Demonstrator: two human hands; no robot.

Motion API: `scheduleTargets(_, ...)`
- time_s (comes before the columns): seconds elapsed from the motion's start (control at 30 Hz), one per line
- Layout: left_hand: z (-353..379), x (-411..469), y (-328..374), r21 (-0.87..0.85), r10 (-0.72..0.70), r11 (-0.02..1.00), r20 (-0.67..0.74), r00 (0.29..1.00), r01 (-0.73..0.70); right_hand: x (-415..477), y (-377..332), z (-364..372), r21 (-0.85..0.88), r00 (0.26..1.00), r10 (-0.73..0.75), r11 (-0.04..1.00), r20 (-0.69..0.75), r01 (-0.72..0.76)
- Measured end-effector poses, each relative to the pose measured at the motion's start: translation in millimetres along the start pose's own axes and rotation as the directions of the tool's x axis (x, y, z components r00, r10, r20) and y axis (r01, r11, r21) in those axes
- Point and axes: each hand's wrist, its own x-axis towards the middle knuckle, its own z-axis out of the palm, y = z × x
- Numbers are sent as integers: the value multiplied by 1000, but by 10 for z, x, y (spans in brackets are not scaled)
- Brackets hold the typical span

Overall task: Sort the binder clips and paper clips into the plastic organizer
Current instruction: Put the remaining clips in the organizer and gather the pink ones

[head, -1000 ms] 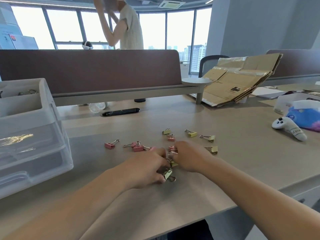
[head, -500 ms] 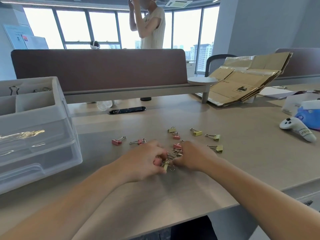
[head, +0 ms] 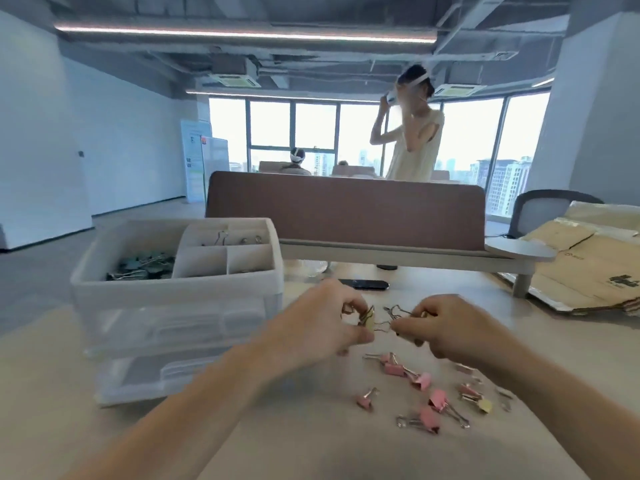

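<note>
Hands meet just above a desk (head: 311, 452), where a tangle of gold binder clips (head: 367, 318) hangs between them, clear of the surface; the left hand (head: 322, 329) pinches the gold bodies between thumb and curled fingers, and the right hand (head: 450, 329) pinches the wire handles at the other end, fingers curled, knuckles up; both forearms reach in from the lower edge of the view, wrists roughly level, the hands near each other but apart, joined only by the clips. Pink binder clips (head: 431, 415) lie scattered on the desk below and to the right of the hands; the plastic organizer (head: 180, 292) stands just to the left, its top tray open, green clips (head: 143, 266) heaped in the large left compartment and a few small wire pieces, too small to name, in the rear one. The clips look light and rigid, sprung steel with slick painted bodies; the loose wire handles hook into one another readily, so a cluster probably wants teasing apart rather than tugging; the surest hold is likely across the flat sides of a body, since a handle swings and a squeeze on both handles opens the mouth. Nothing here seems fragile, though a dropped clip may skid on the smooth top.
</note>
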Motion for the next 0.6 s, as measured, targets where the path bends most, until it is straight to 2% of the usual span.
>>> scheduleTargets(0.3,-1261,58,-438,117,-136,981,-177,975,158,777,-1203,235,251,983,-180,954,32,167)
scheduleTargets(0.4,-1680,210,-696,218,-189,947,-222,957,237,1126,-1534,394,267,972,-227,942,65,203)
scheduleTargets(0.5,-2015,392,-1015,292,-223,913,-232,947,286,1456,-1837,561,269,961,-271,931,50,249)
scheduleTargets(0.6,-2253,613,-1389,393,-263,868,-158,952,305,1805,-2077,763,232,954,-300,929,21,287)
